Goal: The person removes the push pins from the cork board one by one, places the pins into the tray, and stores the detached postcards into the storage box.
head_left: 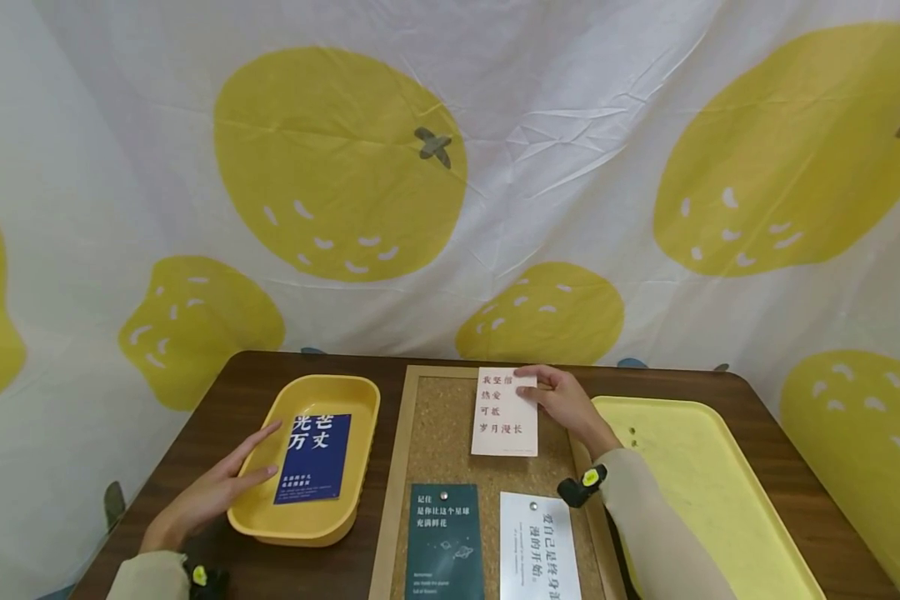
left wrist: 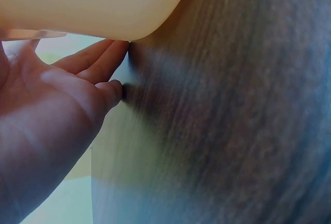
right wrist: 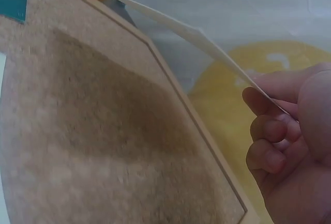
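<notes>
My right hand (head_left: 570,404) pinches a white card (head_left: 498,433) with red Chinese writing by its upper right edge. In the right wrist view the card (right wrist: 201,38) stands off the cork board (right wrist: 41,131), edge-on, casting a shadow there. My left hand (head_left: 213,492) lies at the left side of a yellow tray (head_left: 330,527), its thumb and index finger reaching over the rim. Seen from the left wrist, other fingers (left wrist: 103,61) extend straight beside the tray's wall (left wrist: 103,6), near the tabletop. A blue card (head_left: 318,462) with white writing lies inside the tray.
Fixed to the cork board by silver pins are a dark green card (head_left: 444,546) and a white card with dark writing (head_left: 532,550). A pale yellow tray (head_left: 720,500) sits to the right, under my right forearm. Behind the brown table (head_left: 393,400) hangs a lemon-print cloth (head_left: 540,192).
</notes>
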Demonstrator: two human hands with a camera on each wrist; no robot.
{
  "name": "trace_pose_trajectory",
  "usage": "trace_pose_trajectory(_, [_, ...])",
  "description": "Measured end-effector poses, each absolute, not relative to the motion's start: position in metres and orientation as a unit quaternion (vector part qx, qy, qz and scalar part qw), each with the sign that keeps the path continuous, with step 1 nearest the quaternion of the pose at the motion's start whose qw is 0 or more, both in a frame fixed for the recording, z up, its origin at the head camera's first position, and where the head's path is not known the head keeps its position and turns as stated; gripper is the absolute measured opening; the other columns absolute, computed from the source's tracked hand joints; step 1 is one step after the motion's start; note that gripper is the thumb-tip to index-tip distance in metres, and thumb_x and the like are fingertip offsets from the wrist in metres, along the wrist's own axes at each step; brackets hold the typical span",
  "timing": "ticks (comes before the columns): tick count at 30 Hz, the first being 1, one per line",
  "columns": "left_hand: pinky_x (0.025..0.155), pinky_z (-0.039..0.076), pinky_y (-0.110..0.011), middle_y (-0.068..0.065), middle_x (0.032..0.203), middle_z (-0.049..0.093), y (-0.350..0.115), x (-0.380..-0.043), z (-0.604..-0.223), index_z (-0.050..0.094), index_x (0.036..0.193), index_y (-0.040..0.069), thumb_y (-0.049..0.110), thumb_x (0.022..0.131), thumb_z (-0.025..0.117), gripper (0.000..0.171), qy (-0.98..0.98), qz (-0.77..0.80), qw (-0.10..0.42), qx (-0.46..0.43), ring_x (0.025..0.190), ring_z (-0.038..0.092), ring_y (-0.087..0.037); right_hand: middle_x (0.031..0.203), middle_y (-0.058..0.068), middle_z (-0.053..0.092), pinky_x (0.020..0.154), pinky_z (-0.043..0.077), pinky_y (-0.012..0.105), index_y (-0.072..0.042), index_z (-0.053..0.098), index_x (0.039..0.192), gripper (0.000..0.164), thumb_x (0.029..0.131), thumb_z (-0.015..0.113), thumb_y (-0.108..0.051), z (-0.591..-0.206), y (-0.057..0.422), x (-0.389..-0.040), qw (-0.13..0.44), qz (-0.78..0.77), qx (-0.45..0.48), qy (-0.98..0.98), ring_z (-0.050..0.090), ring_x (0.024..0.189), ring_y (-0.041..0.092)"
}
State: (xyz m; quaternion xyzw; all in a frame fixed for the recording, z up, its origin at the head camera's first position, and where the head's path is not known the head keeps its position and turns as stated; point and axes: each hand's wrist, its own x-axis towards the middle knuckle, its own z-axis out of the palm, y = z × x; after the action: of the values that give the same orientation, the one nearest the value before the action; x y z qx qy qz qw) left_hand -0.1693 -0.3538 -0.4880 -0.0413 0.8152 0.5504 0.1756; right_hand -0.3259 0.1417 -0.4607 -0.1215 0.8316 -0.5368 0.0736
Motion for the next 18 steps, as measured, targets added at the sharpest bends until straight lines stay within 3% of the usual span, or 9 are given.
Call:
trace_pose_trajectory(9, [0.106,0.026,-0.059,-0.012,0.156,-0.003,-0.354,-0.169,-0.488,0.014,0.148,0.038,0.037,0.091,0.057,0.071,0.817,0.548,0.175,-0.038,0.138,0.013,-0.038,0.074,0.002,0.057,0.048,0.037,0.022,-0.018,0.066,0.113,0.031,0.083,0.071,-0.026,-0.452,0.122,-0.323,0.059,-0.552,-0.127,0.822,0.043,0.054,0.012])
trace_pose_trajectory(18, [0.107,0.021,-0.061,-0.011,0.157,-0.004,-0.354,-0.17,-0.489,0.014,0.148,0.038,0.038,0.092,0.056,0.07,0.819,0.546,0.174,-0.037,0.139,0.009,-0.037,0.085,0.002,0.064,0.053,0.04,0.024,-0.018,0.064,0.116,0.031,0.086,0.068,-0.024,-0.447,0.104,-0.32,0.094,-0.576,-0.132,0.801,0.053,0.064,0.014])
